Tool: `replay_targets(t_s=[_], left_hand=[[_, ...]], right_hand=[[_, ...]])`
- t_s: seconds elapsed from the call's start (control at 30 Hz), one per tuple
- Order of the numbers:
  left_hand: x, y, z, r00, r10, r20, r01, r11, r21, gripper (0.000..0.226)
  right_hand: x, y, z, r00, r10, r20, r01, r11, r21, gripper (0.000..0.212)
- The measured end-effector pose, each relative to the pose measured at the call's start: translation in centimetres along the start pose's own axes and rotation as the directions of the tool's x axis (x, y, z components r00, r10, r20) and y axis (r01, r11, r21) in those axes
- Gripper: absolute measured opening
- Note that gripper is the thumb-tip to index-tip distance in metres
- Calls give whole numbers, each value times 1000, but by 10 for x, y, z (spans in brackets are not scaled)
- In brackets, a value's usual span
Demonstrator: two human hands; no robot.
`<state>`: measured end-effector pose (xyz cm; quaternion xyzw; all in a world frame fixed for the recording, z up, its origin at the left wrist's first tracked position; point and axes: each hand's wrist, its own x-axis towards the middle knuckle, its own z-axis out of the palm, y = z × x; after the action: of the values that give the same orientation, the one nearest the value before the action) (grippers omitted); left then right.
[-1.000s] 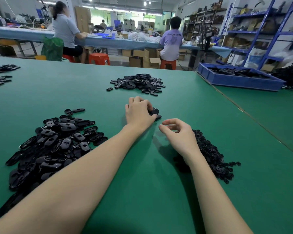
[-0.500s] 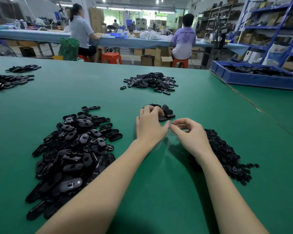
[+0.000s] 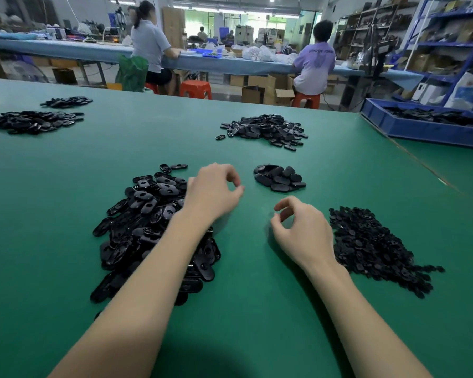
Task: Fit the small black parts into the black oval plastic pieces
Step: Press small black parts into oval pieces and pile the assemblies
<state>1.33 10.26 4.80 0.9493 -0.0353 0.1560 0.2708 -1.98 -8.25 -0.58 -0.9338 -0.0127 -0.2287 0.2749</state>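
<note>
A: Fingers first: the right hand [image 3: 302, 230] has its fingers [image 3: 281, 203] curled, thumb and forefinger bent toward each other with a gap showing between them. I can't tell whether anything is pinched there.

B: And the left hand [image 3: 212, 193]?

A: Same shape, curled fingers, thumb near forefinger, nothing visible in the grip. It hangs over the right edge of the pile of black oval plastic pieces [image 3: 148, 227], the forearm crossing above that heap.

B: Where are the small black parts [image 3: 377, 249]?

A: Heaped just right of the right hand, beside the wrist, on the green table [image 3: 257, 309]. The fingertips point away from them, toward the bare green between the hands.

B: Farther out?

A: A small stack of ovals [image 3: 280, 178] lies just beyond both hands, apart from the fingers. Past that, a bigger pile [image 3: 265, 129], two more piles [image 3: 36, 121] far left, a blue tray [image 3: 421, 130] on the right, and two seated people [image 3: 314, 61] at the back bench.
</note>
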Motion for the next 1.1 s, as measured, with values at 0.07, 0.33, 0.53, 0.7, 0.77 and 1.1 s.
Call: replay_targets(t_s=[0.07, 0.33, 0.53, 0.7, 0.77, 1.1], left_hand=[[5, -17, -12, 997, -72, 3, 72, 997, 34, 5], [10, -53, -19, 966, -150, 212, 147, 989, 32, 20], [6, -51, -12, 962, -136, 237, 118, 989, 87, 11], [7, -48, -8, 965, -126, 230, 110, 990, 83, 17], [8, -48, -7, 967, -121, 224, 108, 992, 68, 19], [9, -32, -9, 987, -104, 124, 124, 979, -160, 6]], right_hand=[[-2, 0, 0, 1000, -12, 9, 12, 1000, -3, 8], [-1, 0, 0, 999, -31, 40, 32, 999, -20, 5], [-1, 0, 0, 998, -26, 52, 27, 1000, -10, 3], [-1, 1, 0, 998, -15, 57, 16, 1000, -7, 3], [0, 1, -1, 998, -11, 58, 11, 1000, 6, 3], [0, 1, -1, 997, 28, 74, -31, 999, 34, 2]])
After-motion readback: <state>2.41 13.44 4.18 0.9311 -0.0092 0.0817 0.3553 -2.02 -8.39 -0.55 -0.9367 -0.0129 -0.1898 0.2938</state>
